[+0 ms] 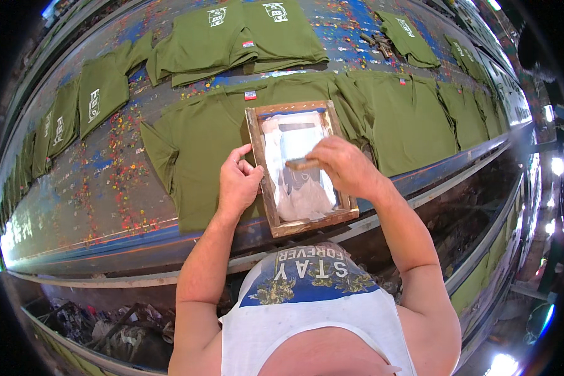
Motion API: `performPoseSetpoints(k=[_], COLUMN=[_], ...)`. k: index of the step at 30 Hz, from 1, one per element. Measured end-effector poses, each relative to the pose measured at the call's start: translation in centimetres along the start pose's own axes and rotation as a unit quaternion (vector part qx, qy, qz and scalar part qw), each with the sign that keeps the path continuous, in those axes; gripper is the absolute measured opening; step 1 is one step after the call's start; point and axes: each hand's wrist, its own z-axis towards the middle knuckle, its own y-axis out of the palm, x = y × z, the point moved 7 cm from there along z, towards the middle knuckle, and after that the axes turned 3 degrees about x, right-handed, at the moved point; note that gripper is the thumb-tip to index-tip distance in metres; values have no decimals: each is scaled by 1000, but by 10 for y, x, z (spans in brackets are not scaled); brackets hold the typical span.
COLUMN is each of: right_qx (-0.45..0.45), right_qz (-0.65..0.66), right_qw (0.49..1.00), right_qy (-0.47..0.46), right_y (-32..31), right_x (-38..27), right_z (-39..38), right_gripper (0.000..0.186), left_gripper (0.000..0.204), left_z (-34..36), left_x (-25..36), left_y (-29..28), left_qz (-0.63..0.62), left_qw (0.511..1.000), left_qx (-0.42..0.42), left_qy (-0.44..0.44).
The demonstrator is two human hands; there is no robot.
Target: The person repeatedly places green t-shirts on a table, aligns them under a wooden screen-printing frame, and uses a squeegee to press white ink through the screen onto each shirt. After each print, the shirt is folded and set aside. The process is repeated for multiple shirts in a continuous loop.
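A wooden screen-printing frame (270, 203) lies over the chest of an olive-green T-shirt (210, 135) spread on the long table. Its mesh is pale, with white ink smeared across the lower part. My left hand (239, 178) grips the frame's left side rail, fingers bent against the wood. Inside the frame, my right hand (339, 164) pinches a small squeegee (302, 164) with a brownish edge, held across the mesh near the middle. My right fingers partly cover the squeegee and the right rail. The shirt under the frame is hidden.
More plain olive shirts (407, 122) lie to the right. Shirts with white prints (103, 94) line the left and far side (282, 37). Brownish short pieces (380, 45) are piled at the far right. The paint-spotted table (125, 182) ends at a near rail (106, 282), with a cluttered shelf below.
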Motion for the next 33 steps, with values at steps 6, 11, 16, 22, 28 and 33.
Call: performPoseSetpoints(k=[6,11,16,22,28,33], right_qx=[80,35,-24,-35,-109,29], right_qz=[-44,-44,-43,-1,67,24], right_qw=[995,996,994,994,987,994], right_qy=[-34,-67,-94,-103,-96,-100], right_y=[4,11,18,21,3,-5], right_x=[34,41,16,-38,-1,42], right_z=[64,64,14,-67,-41,39], right_gripper=[30,35,42,40,33,41], left_gripper=[60,57,54,48,47,45], left_z=[1,-1,-8,-11,-12,-11], left_x=[1,-1,3,4,6,7], left_y=[-1,-2,-2,-1,-1,-1], left_qz=[17,19,28,46,50,51], left_qw=[1000,999,997,995,995,995], left_qx=[3,28,62,88,86,84], left_qy=[6,-7,-24,-27,-16,-11])
